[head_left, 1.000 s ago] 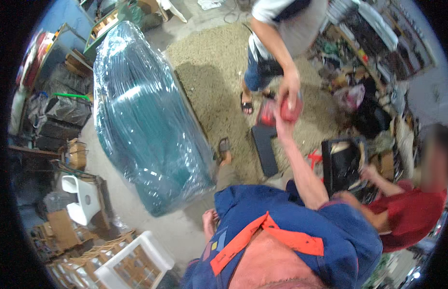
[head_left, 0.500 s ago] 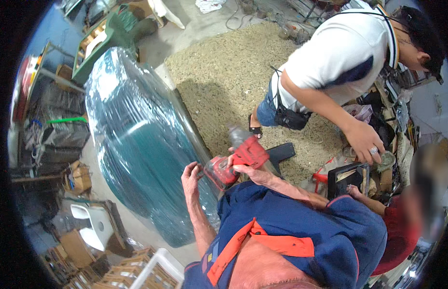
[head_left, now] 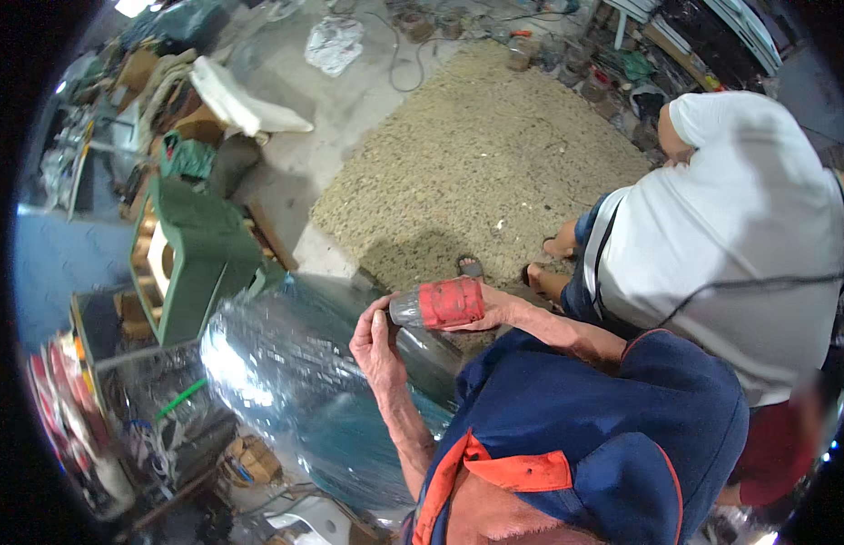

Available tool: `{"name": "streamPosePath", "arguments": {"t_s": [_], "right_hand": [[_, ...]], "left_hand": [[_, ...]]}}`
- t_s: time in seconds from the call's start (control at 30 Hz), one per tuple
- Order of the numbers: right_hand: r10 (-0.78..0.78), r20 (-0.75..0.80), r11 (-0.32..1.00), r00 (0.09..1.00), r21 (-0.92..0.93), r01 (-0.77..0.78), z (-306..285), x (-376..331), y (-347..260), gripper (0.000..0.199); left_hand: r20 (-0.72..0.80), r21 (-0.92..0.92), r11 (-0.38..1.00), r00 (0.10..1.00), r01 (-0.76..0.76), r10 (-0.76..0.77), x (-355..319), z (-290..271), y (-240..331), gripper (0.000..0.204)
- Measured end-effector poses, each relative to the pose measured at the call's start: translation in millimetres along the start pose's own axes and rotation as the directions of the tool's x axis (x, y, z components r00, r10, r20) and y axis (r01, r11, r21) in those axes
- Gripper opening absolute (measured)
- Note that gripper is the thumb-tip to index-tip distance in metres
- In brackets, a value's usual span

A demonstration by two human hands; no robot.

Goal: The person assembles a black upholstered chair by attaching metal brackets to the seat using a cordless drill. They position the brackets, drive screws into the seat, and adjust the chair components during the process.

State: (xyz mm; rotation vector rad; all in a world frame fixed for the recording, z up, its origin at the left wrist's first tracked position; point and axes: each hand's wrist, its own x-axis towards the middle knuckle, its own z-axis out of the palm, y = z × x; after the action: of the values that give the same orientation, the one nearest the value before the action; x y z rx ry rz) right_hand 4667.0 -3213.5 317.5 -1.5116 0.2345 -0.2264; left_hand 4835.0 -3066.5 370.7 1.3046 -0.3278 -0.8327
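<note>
My right hand (head_left: 491, 311) is wrapped round a red and grey cordless drill (head_left: 451, 304), held level in front of my chest with its grey nose toward the left. The drill's grip and battery are mostly hidden. My left hand (head_left: 378, 352) is closed at the nose, thumb and fingers pinched together. Whatever sits between those fingertips is too small to make out. Below and left of my hands lies a large teal piece, apparently furniture, wrapped in clear shiny plastic (head_left: 299, 391).
A co-worker in a white shirt (head_left: 726, 236) bends over at the right. Behind that person is a red sleeve (head_left: 774, 452). A green frame (head_left: 204, 254) stands beyond the wrapped piece. A speckled tan mat (head_left: 476, 154) covers the floor ahead. Cluttered shelving (head_left: 90, 363) lines the left.
The drill has turned from nose-away to nose-left, and my left hand has come to its nose. The view has shifted. The white-shirted co-worker has turned and bent over.
</note>
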Motion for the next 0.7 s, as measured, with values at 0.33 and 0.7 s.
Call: {"name": "streamPosePath", "arguments": {"t_s": [0.33, 0.7], "right_hand": [[0.085, -0.207, 0.988, 0.975, 0.143, -0.055, -174, 211, -37, 0.048], [0.160, -0.068, 0.971, 0.985, 0.193, -0.144, -343, 578, -37, 0.083]], "left_hand": [[0.172, -0.007, 0.990, 0.975, 0.143, -0.139, 291, 32, 41, 0.023], [0.287, 0.043, 0.989, 0.946, 0.145, -0.151, 703, 16, 128, 0.021]]}}
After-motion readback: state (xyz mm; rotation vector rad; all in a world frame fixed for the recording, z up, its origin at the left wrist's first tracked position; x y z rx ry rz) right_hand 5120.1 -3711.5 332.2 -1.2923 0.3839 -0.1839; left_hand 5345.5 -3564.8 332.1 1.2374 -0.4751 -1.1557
